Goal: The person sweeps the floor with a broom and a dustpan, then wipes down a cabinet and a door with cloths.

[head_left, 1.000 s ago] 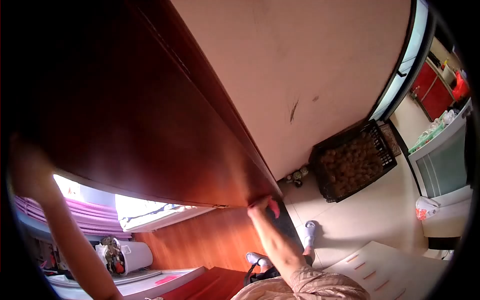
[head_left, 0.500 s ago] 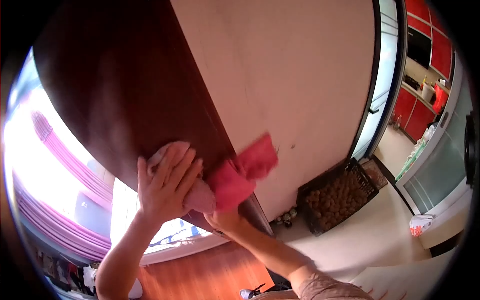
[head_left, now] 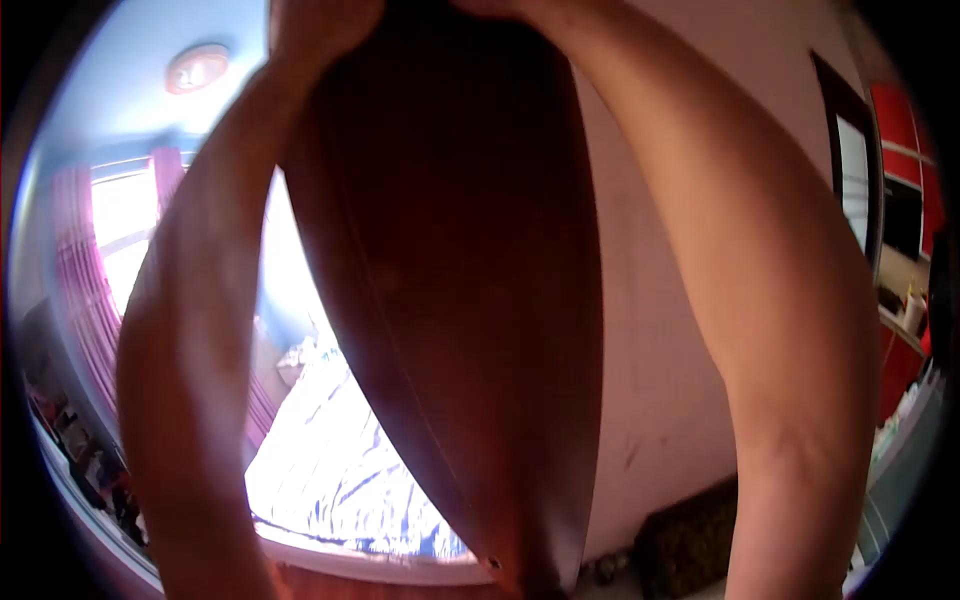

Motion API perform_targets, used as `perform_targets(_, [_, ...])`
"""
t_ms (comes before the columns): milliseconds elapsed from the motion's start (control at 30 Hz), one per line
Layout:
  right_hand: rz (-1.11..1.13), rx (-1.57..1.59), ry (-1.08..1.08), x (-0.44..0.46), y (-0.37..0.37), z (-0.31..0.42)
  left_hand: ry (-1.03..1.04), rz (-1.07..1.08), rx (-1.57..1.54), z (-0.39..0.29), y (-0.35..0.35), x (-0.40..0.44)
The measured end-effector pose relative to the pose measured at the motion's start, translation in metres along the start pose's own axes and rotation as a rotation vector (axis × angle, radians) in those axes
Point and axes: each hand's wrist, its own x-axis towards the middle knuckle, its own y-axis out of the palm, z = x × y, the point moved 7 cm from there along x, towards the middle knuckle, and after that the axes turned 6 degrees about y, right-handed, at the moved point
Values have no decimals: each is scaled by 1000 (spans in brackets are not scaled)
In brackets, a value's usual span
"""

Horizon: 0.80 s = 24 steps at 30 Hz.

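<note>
Both my arms are raised on either side of a tall dark brown wooden panel (head_left: 470,250). My left hand (head_left: 335,20) is cut off by the top edge, close to the panel's upper left side, and its fingers are out of sight. At the top, a sliver of my right hand (head_left: 490,6) shows near the panel's upper right, its fingers hidden too. No cloth shows in the present view, so what either hand holds cannot be made out.
Left of the panel, a bed (head_left: 340,480) with a striped cover stands in a bright room with pink curtains (head_left: 80,240) and a ceiling lamp (head_left: 197,69). A pale wall (head_left: 655,400) is on the right, with a dark crate (head_left: 685,545) at its foot.
The view has tilted upward and both arms have risen from the panel's lower part to its top. The pink cloth and the pale cloth at my hands have gone out of view.
</note>
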Motion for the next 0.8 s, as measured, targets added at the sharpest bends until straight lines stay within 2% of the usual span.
perform_targets(33, [11, 32, -38, 2, -6, 0, 47, 47, -132, 7, -2, 5])
perform_targets(67, [34, 66, -79, -5, -14, 3, -84, 246, -236, 19, -1, 9])
perform_targets(100, [-14, 37, -33, -6, -17, 1, -220, 437, -342, 26, 2, 13])
perform_targets(133, [-64, 10, 15, -9, -16, 0, -258, 347, -119, 31, 10, 1])
perform_targets(167, [-401, 187, 13, -25, -27, -2, -293, 250, 97, 32, 22, -10])
perform_targets(200, [-160, 194, 58, -37, -28, 4, -305, 170, -28, 18, 8, -6])
perform_targets(233, [-96, 178, -46, -62, -41, 18, -317, 103, -159, -5, -14, -17])
perform_targets(300, [94, 382, -155, -123, -62, 52, -350, 121, -278, -27, -49, -55])
perform_targets(333, [196, 536, -177, -150, -67, 59, -317, 207, -321, -48, -65, -72])
perform_targets(433, [200, 577, -110, -177, -92, 60, -204, 543, -368, -83, -102, -112])
perform_targets(500, [258, 1037, -91, -163, -92, 51, -169, 540, -386, -72, -97, -118])
perform_targets(533, [376, 1538, 82, -107, -108, 71, -129, 506, -313, -56, -85, -111])
perform_targets(567, [385, 1534, 89, -86, -93, 57, -93, 473, -246, -39, -73, -101])
perform_targets(633, [-451, 274, -423, -75, -101, 36, -150, 243, -144, 7, -59, -71])
perform_targets(667, [-344, 319, -277, -41, -63, 17, -123, 322, -28, 32, -34, -58])
perform_targets(700, [-232, 356, -125, -17, -27, -3, -166, 730, 287, 37, -22, -40])
perform_targets(767, [-13, 195, 139, 3, -10, -13, -501, 224, -109, 69, -18, -23])
perform_targets(800, [14, 186, 146, -1, -18, -11, -512, 242, -130, 64, -19, -28])
